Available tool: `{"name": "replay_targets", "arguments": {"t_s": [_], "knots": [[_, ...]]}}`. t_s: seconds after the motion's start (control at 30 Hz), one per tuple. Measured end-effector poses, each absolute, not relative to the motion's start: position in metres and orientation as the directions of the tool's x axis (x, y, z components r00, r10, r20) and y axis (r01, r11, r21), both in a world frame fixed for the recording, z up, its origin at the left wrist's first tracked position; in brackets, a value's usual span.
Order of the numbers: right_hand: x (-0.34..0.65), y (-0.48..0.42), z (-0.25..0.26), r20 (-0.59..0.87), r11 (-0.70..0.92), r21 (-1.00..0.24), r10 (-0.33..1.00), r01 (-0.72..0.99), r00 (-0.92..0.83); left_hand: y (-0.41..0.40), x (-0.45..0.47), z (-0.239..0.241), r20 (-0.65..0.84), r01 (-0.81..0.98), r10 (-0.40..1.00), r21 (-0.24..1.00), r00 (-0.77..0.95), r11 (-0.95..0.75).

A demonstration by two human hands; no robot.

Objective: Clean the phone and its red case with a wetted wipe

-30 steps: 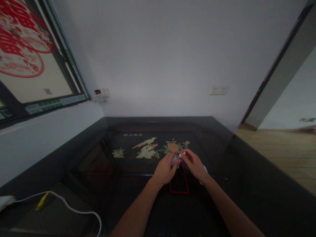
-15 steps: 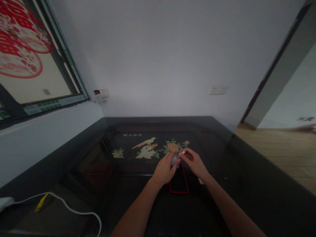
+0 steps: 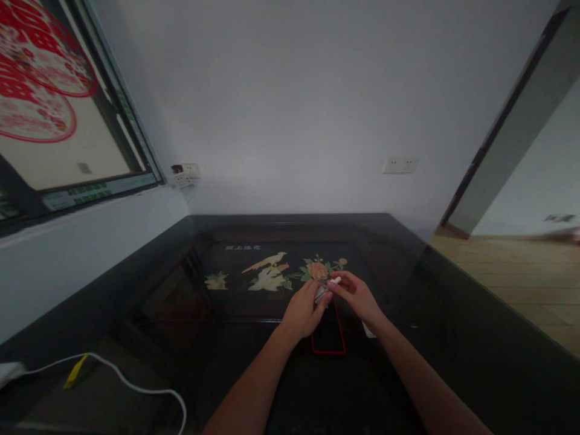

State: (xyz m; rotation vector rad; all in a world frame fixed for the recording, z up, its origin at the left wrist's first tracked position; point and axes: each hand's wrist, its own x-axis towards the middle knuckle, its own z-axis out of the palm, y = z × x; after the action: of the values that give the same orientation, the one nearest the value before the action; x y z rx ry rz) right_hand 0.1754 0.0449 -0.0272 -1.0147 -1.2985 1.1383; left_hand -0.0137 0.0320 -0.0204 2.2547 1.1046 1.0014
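My left hand [image 3: 302, 314] and my right hand [image 3: 357, 297] meet above a dark glass-topped table [image 3: 217, 338]. Both are closed in a pinch on a small white object [image 3: 327, 289] held between their fingertips; it is too small to name. Just under the hands lies a dark phone in a red case [image 3: 328, 335], flat on the table and partly hidden by my left hand. A small white thing [image 3: 368, 330] shows on the table under my right wrist.
The tabletop shows a bird and flower inlay [image 3: 276, 275] beyond the hands. A white cable with a yellow tag [image 3: 122, 380] lies at the near left. A window [image 3: 54, 121] is on the left, wall sockets [image 3: 400, 165] behind, wooden floor [image 3: 512, 284] to the right.
My right hand has shifted slightly, its wrist turning so less of the white thing under it shows. The left hand and the phone stay put.
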Motion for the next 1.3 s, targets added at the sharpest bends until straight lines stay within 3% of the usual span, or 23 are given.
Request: {"name": "replay_targets", "arguments": {"t_s": [0.23, 0.5, 0.83, 0.97, 1.13, 1.3], "knots": [[0.177, 0.043, -0.026, 0.152, 0.125, -0.974, 0.978, -0.187, -0.143, 0.033, -0.013, -0.022, 0.412, 0.487, 0.821, 0.664, 0.396, -0.568], [0.176, 0.045, -0.028, 0.092, 0.087, -0.991, 0.995, -0.099, -0.046, 0.031, -0.013, -0.020, 0.411, 0.476, 0.813, 0.664, 0.411, -0.576], [0.178, 0.042, -0.022, 0.097, 0.073, -0.973, 0.990, -0.217, -0.104, 0.034, -0.013, -0.023, 0.406, 0.467, 0.817, 0.676, 0.410, -0.570], [0.175, 0.042, -0.021, 0.082, 0.072, -0.982, 0.995, -0.176, -0.055, 0.032, -0.013, -0.023, 0.402, 0.461, 0.814, 0.679, 0.419, -0.572], [0.176, 0.041, -0.017, 0.173, 0.175, -0.979, 0.985, -0.100, 0.029, 0.033, -0.013, -0.023, 0.413, 0.474, 0.816, 0.669, 0.403, -0.573], [0.179, 0.045, -0.019, 0.192, 0.217, -0.963, 0.968, -0.159, 0.160, 0.035, -0.014, -0.023, 0.445, 0.484, 0.811, 0.651, 0.380, -0.584]]}}
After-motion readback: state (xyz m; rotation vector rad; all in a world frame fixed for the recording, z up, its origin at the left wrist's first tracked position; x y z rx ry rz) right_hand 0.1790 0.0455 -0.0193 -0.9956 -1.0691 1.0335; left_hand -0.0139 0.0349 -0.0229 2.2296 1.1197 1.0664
